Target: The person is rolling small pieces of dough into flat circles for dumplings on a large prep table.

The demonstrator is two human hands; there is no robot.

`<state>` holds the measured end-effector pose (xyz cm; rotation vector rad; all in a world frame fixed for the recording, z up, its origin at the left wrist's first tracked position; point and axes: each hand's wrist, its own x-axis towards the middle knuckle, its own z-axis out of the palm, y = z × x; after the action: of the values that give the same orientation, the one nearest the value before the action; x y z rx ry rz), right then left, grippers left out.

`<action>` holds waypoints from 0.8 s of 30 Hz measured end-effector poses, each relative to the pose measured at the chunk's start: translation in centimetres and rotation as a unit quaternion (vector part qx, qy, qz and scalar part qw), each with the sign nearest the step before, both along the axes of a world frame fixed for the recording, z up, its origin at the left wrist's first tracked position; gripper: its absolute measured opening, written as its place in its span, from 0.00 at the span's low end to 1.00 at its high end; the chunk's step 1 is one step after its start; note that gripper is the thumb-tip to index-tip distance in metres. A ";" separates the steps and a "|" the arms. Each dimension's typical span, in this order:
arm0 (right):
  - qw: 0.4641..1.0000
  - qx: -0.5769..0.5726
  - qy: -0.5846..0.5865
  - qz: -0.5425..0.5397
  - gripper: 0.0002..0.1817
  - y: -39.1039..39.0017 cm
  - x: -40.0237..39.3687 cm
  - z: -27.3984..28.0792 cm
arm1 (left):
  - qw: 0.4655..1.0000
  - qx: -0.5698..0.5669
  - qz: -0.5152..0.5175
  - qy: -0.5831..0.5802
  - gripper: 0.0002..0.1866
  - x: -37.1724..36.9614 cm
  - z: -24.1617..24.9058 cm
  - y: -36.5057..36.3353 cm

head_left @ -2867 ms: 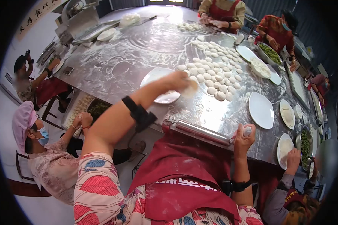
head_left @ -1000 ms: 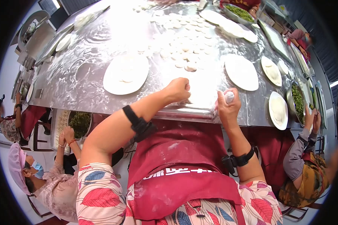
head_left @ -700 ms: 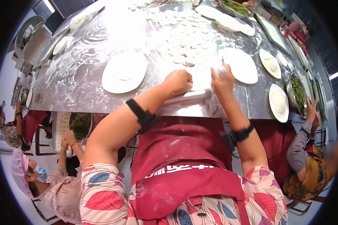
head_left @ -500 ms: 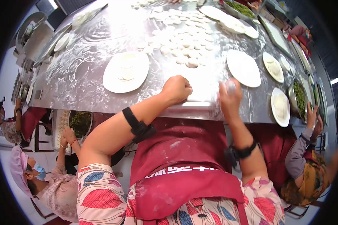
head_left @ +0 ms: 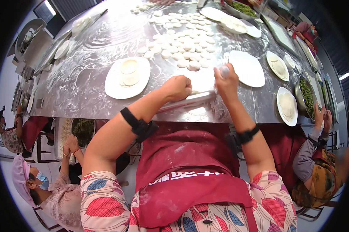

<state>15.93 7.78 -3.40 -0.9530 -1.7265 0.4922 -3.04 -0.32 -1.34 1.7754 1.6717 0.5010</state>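
My right hand (head_left: 226, 82) is closed around the end of a shiny metal rolling pin (head_left: 190, 101), which lies slanted near the table's front edge. A pale dough wrapper (head_left: 195, 92) shows only as a thin edge behind the pin. At that edge my left hand (head_left: 178, 87) is closed, its fingertips pinching the wrapper; the grip is partly hidden. Just beyond my hands lie many floured dough pieces (head_left: 188, 52). Left of them, a white plate (head_left: 112, 84) carries a few flat wrappers (head_left: 129, 73). Another white plate (head_left: 247, 69) stands beside my right hand.
The steel table (head_left: 81, 87) is dusted with flour. Plates of wrappers (head_left: 287, 106) and a bowl of green filling (head_left: 307, 96) stand at right. Co-workers sit on both sides; one person's hands (head_left: 70, 145) are near a filling bowl (head_left: 83, 130) at left.
The rolling pin has swung from nearly level to slanted, its left end now nearer me. My right hand has moved left and slightly up. The view has shifted a little.
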 end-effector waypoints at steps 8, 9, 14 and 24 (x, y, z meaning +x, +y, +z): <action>0.971 -0.170 0.141 0.092 0.11 -7.4 4.0 1.5 | 0.999 -0.014 0.001 -0.040 0.09 -1.3 -0.2 -1.1; 0.977 -0.159 0.120 0.078 0.11 -7.0 3.8 1.4 | 0.997 -0.036 -0.001 -0.065 0.09 -1.6 -0.4 -1.2; 0.999 -0.036 0.000 0.019 0.10 1.2 -1.1 0.3 | 0.998 0.046 -0.016 0.037 0.10 -0.8 -0.7 0.2; 0.977 -0.173 0.105 0.075 0.08 -6.5 3.7 1.5 | 0.999 -0.041 0.002 -0.020 0.10 -0.7 0.1 -1.4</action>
<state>19.64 1.27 -1.94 -0.9768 -1.5546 0.9820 -3.70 -1.71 -1.20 1.6926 1.6441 0.4604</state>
